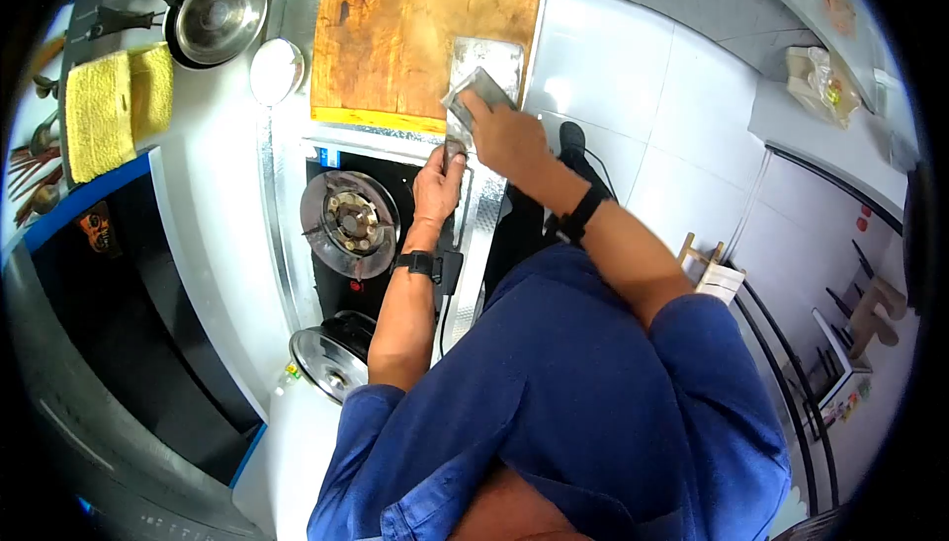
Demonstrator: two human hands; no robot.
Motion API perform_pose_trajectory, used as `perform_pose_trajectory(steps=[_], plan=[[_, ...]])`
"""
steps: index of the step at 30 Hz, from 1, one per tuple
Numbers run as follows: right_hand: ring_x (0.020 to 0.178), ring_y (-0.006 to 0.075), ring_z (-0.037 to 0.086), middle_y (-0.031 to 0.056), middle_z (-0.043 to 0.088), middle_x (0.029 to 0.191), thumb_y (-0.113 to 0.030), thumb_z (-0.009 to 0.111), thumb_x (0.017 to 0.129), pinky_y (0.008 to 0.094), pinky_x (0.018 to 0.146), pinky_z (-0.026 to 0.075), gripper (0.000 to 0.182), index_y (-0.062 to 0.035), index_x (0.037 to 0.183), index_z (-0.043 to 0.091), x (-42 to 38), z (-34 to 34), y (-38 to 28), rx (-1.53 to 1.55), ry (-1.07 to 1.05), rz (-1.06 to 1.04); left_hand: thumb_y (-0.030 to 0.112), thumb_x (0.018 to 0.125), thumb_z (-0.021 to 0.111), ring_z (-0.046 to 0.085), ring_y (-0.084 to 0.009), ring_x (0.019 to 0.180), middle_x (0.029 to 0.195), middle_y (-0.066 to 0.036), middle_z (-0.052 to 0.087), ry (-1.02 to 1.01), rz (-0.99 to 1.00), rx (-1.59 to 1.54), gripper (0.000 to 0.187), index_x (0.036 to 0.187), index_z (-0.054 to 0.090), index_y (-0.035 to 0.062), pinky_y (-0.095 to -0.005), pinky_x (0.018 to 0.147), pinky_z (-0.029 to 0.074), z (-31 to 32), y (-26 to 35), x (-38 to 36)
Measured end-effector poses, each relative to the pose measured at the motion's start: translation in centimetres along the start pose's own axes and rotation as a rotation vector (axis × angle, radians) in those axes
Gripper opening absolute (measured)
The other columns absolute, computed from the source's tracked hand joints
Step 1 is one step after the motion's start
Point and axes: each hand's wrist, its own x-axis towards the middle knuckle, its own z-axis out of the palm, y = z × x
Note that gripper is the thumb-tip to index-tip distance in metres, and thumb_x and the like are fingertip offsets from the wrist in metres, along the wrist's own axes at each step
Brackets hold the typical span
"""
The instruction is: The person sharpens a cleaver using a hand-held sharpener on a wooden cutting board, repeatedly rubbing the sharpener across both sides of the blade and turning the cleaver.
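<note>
My left hand (438, 187) is wrapped round the handle of a broad metal cleaver (501, 55). The cleaver's blade lies flat at the near right corner of a wooden board (425, 27). In my right hand (504, 141) is a grey rectangular block (478, 89), pressed against the blade with the fingers over it. Part of the blade is hidden under the block and my right hand. Just below the board, left of my left hand, is a gas burner (352, 225).
At the upper left are a small pan (219, 15), a ladle (276, 72) and a yellow cloth (99, 116). A glass lid (331, 363) sits below the burner. A small wooden stool (719, 279) stands on the floor at the right. A plastic bag (820, 84) lies at the upper right.
</note>
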Motion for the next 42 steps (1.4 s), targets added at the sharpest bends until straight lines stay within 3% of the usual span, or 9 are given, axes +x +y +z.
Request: perform_pose_trajectory(steps=[4, 5, 6, 8, 12, 17, 20, 26, 42], plan=[[0.064, 0.0405, 0.069, 0.0183, 0.072, 0.083, -0.014, 0.059, 0.094, 0.0496, 0.055, 0.056, 0.033, -0.0189, 0.127, 0.060, 7.7, 0.3, 4.1, -0.008, -0.053, 0.083, 0.038, 0.099, 0.063, 0.072, -0.0355, 0.096, 0.100, -0.020, 0.074, 0.070, 0.070, -0.040, 0.042, 0.126, 0.066, 0.0059, -0.0408, 0.085, 0.054, 0.4, -0.1, 0.1], [0.064, 0.0405, 0.069, 0.0183, 0.072, 0.083, -0.014, 0.059, 0.094, 0.0496, 0.055, 0.056, 0.033, -0.0189, 0.127, 0.060, 7.0, 0.3, 3.8, 0.001, -0.063, 0.088, 0.028, 0.101, 0.062, 0.063, -0.0164, 0.095, 0.105, -0.012, 0.073, -0.033, -0.045, -0.071, 0.041, 0.127, 0.063, -0.0042, -0.0327, 0.088, 0.051, -0.1, 0.6, -0.2], [0.065, 0.0408, 0.069, 0.0192, 0.072, 0.084, -0.015, 0.060, 0.093, 0.0499, 0.056, 0.056, 0.035, -0.0183, 0.127, 0.060, 6.2, 0.2, 3.3, 0.036, -0.062, 0.111, 0.028, 0.101, 0.062, 0.063, -0.0164, 0.095, 0.105, -0.012, 0.073, -0.038, -0.050, -0.065, 0.041, 0.127, 0.063, -0.0042, -0.0327, 0.088, 0.051, 0.1, 0.0, -0.5], [0.066, 0.0401, 0.070, 0.0216, 0.071, 0.086, -0.015, 0.063, 0.091, 0.0512, 0.056, 0.055, 0.039, -0.0172, 0.129, 0.060, 3.4, 0.9, 2.8, 0.073, 0.025, 0.039, 0.037, 0.100, 0.062, 0.071, -0.0280, 0.094, 0.099, -0.020, 0.074, 0.095, 0.093, -0.032, 0.044, 0.129, 0.064, 0.0030, -0.0383, 0.086, 0.053, 0.9, -1.6, 0.2], [0.067, 0.0378, 0.071, 0.0226, 0.071, 0.086, -0.014, 0.064, 0.090, 0.0507, 0.057, 0.056, 0.039, -0.0177, 0.129, 0.060, 0.2, -0.6, 1.3, 0.009, -0.198, 0.071, 0.036, 0.099, 0.064, 0.070, -0.0265, 0.089, 0.096, -0.019, 0.073, 0.039, 0.063, -0.084, 0.044, 0.128, 0.063, 0.0022, -0.0376, 0.083, 0.053, 0.8, -2.0, 0.3], [0.069, 0.0390, 0.070, 0.0190, 0.071, 0.080, -0.016, 0.060, 0.093, 0.0492, 0.059, 0.056, 0.037, -0.0164, 0.130, 0.060, 7.8, 0.1, 4.2, 0.012, -0.037, 0.119, 0.036, 0.101, 0.061, 0.072, -0.0314, 0.090, 0.097, -0.019, 0.074, 0.048, 0.068, -0.057, 0.041, 0.125, 0.065, 0.0035, -0.0392, 0.082, 0.054, 0.6, -0.9, 0.1], [0.073, 0.0393, 0.070, 0.0186, 0.073, 0.085, -0.015, 0.059, 0.093, 0.0475, 0.062, 0.057, 0.034, -0.0165, 0.127, 0.059, 3.4, 0.6, 2.5, 0.053, 0.096, 0.061, 0.038, 0.101, 0.061, 0.072, -0.0360, 0.093, 0.098, -0.021, 0.074, 0.062, 0.116, -0.065, 0.042, 0.126, 0.065, 0.0050, -0.0416, 0.083, 0.054, 0.9, -1.8, 0.3], [0.073, 0.0385, 0.071, 0.0184, 0.074, 0.091, -0.018, 0.059, 0.094, 0.0474, 0.061, 0.058, 0.032, -0.0172, 0.126, 0.060, 0.9, 0.4, 1.7, -0.041, 0.012, 0.114, 0.039, 0.102, 0.055, 0.067, -0.0519, 0.084, 0.085, -0.031, 0.069, 0.054, 0.154, 0.284, 0.043, 0.125, 0.055, 0.0020, -0.0573, 0.075, 0.052, 0.2, 0.3, 0.1], [0.063, 0.0411, 0.069, 0.0181, 0.071, 0.076, -0.019, 0.060, 0.092, 0.0496, 0.057, 0.056, 0.029, -0.0161, 0.121, 0.063, 5.6, -0.1, 2.3, -0.048, 0.152, 0.235, 0.041, 0.103, 0.054, 0.065, -0.0558, 0.082, 0.086, -0.036, 0.067, -0.056, 0.113, 0.497, 0.046, 0.111, 0.044, -0.0030, -0.0605, 0.073, 0.051, -0.3, 1.6, 0.6]])
